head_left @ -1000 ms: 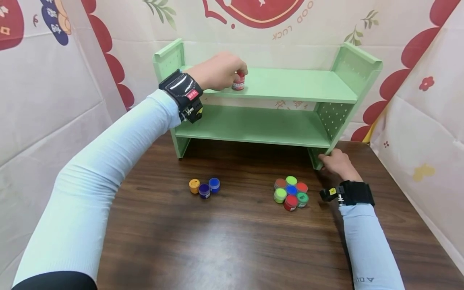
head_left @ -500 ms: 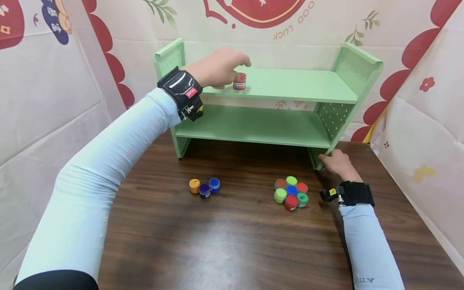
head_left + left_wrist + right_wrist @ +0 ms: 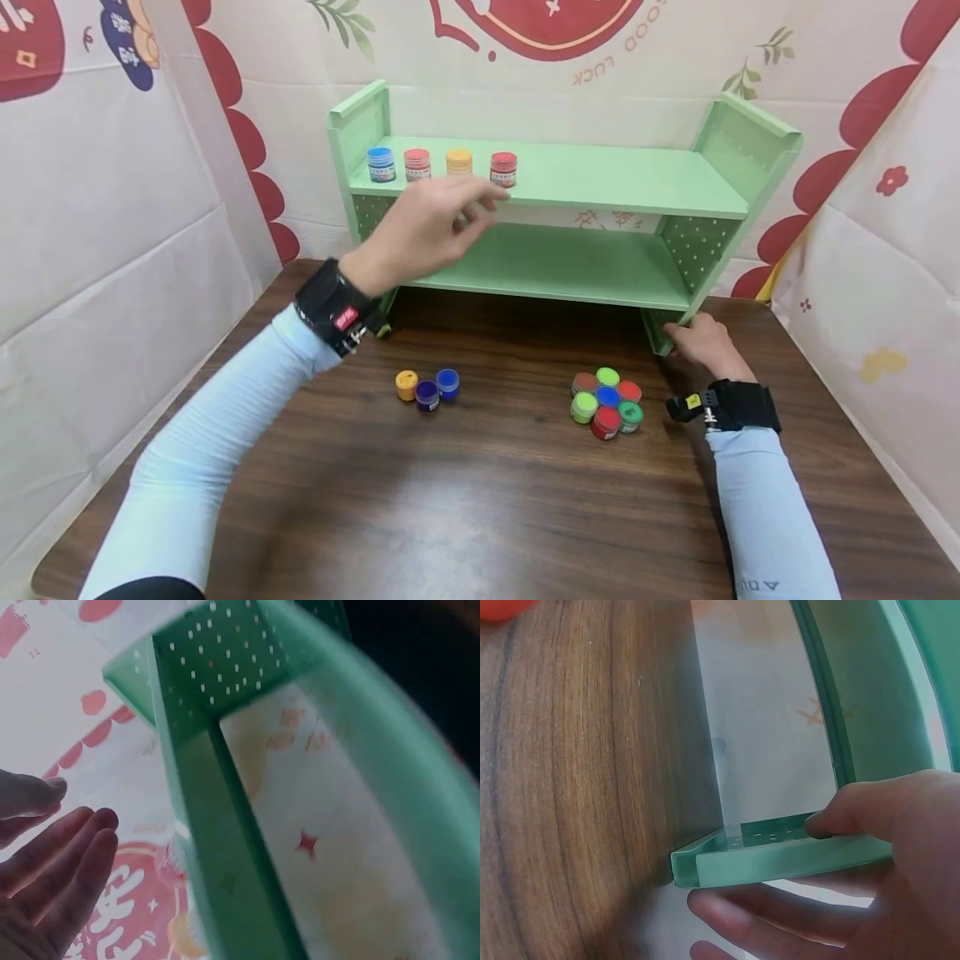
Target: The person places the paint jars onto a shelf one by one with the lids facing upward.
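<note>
Drawn back and lowered from the red jar [image 3: 503, 169] since half a second ago: left hand [image 3: 431, 229], fingers loosely bent, holding nothing, before the smooth green rack [image 3: 570, 267]. Clasped round its pierced, flanged side panel [image 3: 787, 859]: right hand [image 3: 708, 343]. Upright on the top shelf [image 3: 622, 175], four cylindrical jars [image 3: 381, 165] in one row. On the wood-grained table [image 3: 525, 517], two round-lidded clusters: three jars [image 3: 427, 396] left, seven jars [image 3: 606, 422] right.

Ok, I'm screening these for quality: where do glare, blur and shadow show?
Head view: pale glare on the table, left hand slightly soft; left wrist view: looks dim, nearest edge of the green shelf blurred; right wrist view: dark shadow low on the table.
</note>
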Available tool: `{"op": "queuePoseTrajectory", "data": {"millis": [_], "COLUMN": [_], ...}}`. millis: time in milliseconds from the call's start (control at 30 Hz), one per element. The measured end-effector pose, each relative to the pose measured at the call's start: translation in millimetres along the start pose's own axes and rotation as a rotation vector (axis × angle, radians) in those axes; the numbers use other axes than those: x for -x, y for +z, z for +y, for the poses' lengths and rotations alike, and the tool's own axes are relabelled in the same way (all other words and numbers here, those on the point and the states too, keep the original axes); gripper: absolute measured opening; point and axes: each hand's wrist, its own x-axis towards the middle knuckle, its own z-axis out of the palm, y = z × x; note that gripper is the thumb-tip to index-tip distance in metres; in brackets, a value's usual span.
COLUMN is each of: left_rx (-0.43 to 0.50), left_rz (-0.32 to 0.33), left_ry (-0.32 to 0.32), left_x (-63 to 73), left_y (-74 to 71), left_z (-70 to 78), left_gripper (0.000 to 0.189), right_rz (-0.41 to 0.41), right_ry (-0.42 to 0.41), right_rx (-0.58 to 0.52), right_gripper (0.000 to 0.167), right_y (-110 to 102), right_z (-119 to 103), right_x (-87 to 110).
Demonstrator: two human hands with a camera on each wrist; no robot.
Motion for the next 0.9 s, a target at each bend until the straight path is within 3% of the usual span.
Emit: {"op": "queuePoseTrajectory", "data": {"millis": [167, 367, 667, 767, 900], "left_rx": [0.046, 0.053, 0.024, 0.008, 0.005], "left_rz": [0.039, 0.027, 0.000, -0.074, -0.318], "left_ry": [-0.003, -0.090, -0.201, -0.237, -0.340], "left_x": [36.5, 75.5, 100.0, 103.6, 107.0], "left_y": [23.3, 44.2, 67.8, 69.8, 70.4], "left_z": [10.4, 14.3, -0.2, -3.7, -8.6], "left_gripper": [0.025, 0.023, 0.019, 0.021, 0.024], "right_rz": [-0.001, -0.006, 0.006, 0.007, 0.016], "right_ry": [-0.010, -0.004, -0.013, -0.017, -0.027], "right_rx": [0.025, -0.002, 0.008, 0.007, 0.013], "right_gripper": [0.048, 0.047, 0.047, 0.047, 0.046], "right_y": [-0.6, 1.9, 3.0, 2.6, 1.1], "right_z": [5.7, 3.6, 3.3, 3.6, 3.5], "right_x": [-0.1, -2.0, -5.2, -6.2, -6.6]}}
